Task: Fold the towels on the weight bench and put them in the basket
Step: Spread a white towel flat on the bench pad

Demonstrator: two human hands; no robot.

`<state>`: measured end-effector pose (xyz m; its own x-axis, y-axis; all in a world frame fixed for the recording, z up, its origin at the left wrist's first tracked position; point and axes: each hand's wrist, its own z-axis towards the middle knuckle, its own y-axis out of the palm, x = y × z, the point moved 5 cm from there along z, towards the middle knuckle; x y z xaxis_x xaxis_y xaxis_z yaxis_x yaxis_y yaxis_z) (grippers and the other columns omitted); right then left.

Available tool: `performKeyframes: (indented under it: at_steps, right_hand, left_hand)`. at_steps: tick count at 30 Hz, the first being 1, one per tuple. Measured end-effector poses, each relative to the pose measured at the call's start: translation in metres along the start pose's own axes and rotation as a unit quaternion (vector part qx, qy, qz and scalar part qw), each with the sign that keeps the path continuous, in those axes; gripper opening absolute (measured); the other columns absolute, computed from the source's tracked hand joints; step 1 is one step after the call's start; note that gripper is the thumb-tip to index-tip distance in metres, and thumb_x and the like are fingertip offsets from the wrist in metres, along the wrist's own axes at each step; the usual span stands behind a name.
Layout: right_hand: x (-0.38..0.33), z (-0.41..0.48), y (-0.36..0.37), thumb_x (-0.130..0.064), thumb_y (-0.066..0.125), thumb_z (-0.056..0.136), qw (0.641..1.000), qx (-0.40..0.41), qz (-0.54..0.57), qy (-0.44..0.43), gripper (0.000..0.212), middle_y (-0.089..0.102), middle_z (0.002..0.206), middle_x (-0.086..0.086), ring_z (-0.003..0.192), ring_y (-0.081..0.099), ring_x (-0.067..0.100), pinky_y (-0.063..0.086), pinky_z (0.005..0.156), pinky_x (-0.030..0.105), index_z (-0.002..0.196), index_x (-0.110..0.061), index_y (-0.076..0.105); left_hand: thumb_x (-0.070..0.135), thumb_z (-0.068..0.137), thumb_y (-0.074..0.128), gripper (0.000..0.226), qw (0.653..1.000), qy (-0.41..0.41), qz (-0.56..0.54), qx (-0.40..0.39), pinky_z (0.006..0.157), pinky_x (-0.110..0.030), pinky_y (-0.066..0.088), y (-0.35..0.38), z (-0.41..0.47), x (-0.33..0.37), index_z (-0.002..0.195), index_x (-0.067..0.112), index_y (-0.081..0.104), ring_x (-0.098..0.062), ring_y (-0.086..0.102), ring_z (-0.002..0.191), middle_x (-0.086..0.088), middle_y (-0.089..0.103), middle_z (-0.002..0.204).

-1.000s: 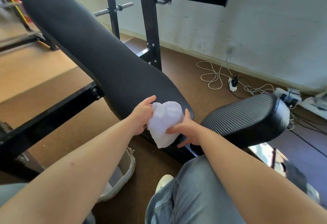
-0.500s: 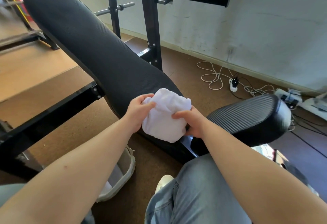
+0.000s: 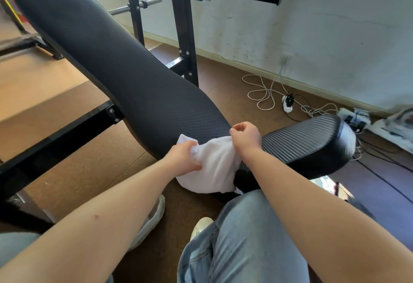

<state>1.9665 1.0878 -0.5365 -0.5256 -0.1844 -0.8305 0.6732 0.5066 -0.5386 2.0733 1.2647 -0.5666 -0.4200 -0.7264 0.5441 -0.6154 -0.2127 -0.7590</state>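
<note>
Towel of white cloth hung bunched at the lower end of the bench backrest, sagging into the gap before the seat pad. Left hand gripped its left side, fingers clamped into the cloth. Right hand sat at its upper right edge, fingers curled together on the fabric. All 2 hands met the towel from above. White cables lay near the wall.

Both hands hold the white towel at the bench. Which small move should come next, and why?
Probably draw the hands apart to spread the white towel over the backrest pad. It is bunched between the left hand, which grips it, and the right hand, which seems to pinch its upper edge; no neat fold shows yet.
</note>
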Motion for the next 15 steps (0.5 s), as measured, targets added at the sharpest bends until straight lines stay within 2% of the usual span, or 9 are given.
performKeyframes:
  at_steps: [4,6,7,9,12,13,14,15]
  right_hand:
    - [-0.008,0.001,-0.004,-0.021,0.062,0.097,0.991,0.001,0.136,-0.019,0.009,0.069,0.104,-0.004,0.102,0.067,0.021,0.057,0.088,0.037,0.1,-0.027,0.068]
    - [-0.014,-0.003,0.0,-0.014,0.061,0.097,0.974,-0.055,0.219,-0.014,0.019,0.069,0.107,-0.002,0.104,0.068,0.02,0.06,0.083,0.033,0.108,-0.026,0.068]
    - [-0.017,-0.005,0.002,-0.011,0.06,0.097,0.967,-0.087,0.241,-0.014,0.023,0.068,0.111,0.0,0.106,0.068,0.02,0.06,0.083,0.033,0.114,-0.025,0.068]
    - [-0.018,-0.01,0.008,-0.007,0.06,0.097,0.955,-0.147,0.256,-0.014,0.03,0.067,0.119,0.003,0.112,0.067,0.023,0.061,0.09,0.039,0.121,-0.025,0.066]
    - [-0.015,-0.015,0.016,0.0,0.051,0.1,0.932,-0.217,0.29,0.023,0.036,0.066,0.125,0.009,0.113,0.067,0.027,0.062,0.088,0.042,0.124,-0.022,0.067]
    - [-0.013,-0.016,0.019,0.003,0.048,0.101,0.925,-0.233,0.299,0.036,0.038,0.066,0.124,0.011,0.112,0.067,0.028,0.062,0.086,0.041,0.123,-0.021,0.068]
    - [-0.01,-0.015,0.021,0.004,0.047,0.1,0.923,-0.239,0.298,0.047,0.038,0.067,0.124,0.012,0.111,0.068,0.029,0.062,0.085,0.042,0.121,-0.02,0.068]
    - [-0.006,-0.012,0.022,0.006,0.047,0.099,0.927,-0.233,0.288,0.058,0.038,0.067,0.123,0.013,0.11,0.069,0.03,0.062,0.084,0.044,0.119,-0.019,0.067]
  left_hand:
    - [0.026,0.1,0.059,0.045,0.991,0.005,-0.127,0.047,0.069,-0.023,0.048,0.003,0.005,0.002,0.144,0.034,0.052,-0.01,0.056,0.097,-0.002,0.056,0.137]
    - [0.026,0.103,0.056,0.042,0.98,0.012,-0.19,0.054,0.073,-0.024,0.051,0.005,0.005,0.008,0.143,0.037,0.052,-0.008,0.057,0.099,0.0,0.055,0.138]
    - [0.027,0.101,0.059,0.045,0.976,0.025,-0.213,0.048,0.083,-0.027,0.052,0.007,0.005,0.011,0.145,0.036,0.05,-0.011,0.058,0.109,0.001,0.053,0.141]
    - [0.032,0.093,0.073,0.066,0.966,0.064,-0.252,0.016,0.1,-0.033,0.045,0.013,0.005,0.02,0.151,0.031,0.042,-0.014,0.048,0.129,0.007,0.048,0.145]
    - [0.067,0.061,0.088,0.11,0.969,0.06,-0.241,0.0,0.108,-0.045,0.047,0.024,0.008,0.027,0.153,0.042,0.032,-0.016,0.046,0.134,0.008,0.047,0.148]
    - [0.075,0.053,0.087,0.113,0.972,0.052,-0.227,0.016,0.104,-0.048,0.051,0.028,0.014,0.025,0.149,0.046,0.036,-0.018,0.051,0.131,0.006,0.051,0.144]
    - [0.074,0.054,0.087,0.103,0.974,0.052,-0.218,0.026,0.098,-0.046,0.054,0.03,0.016,0.027,0.144,0.045,0.044,-0.018,0.056,0.125,0.006,0.057,0.136]
    - [0.064,0.066,0.087,0.083,0.976,0.052,-0.207,0.036,0.092,-0.039,0.056,0.031,0.017,0.028,0.137,0.039,0.053,-0.015,0.059,0.116,0.006,0.061,0.125]
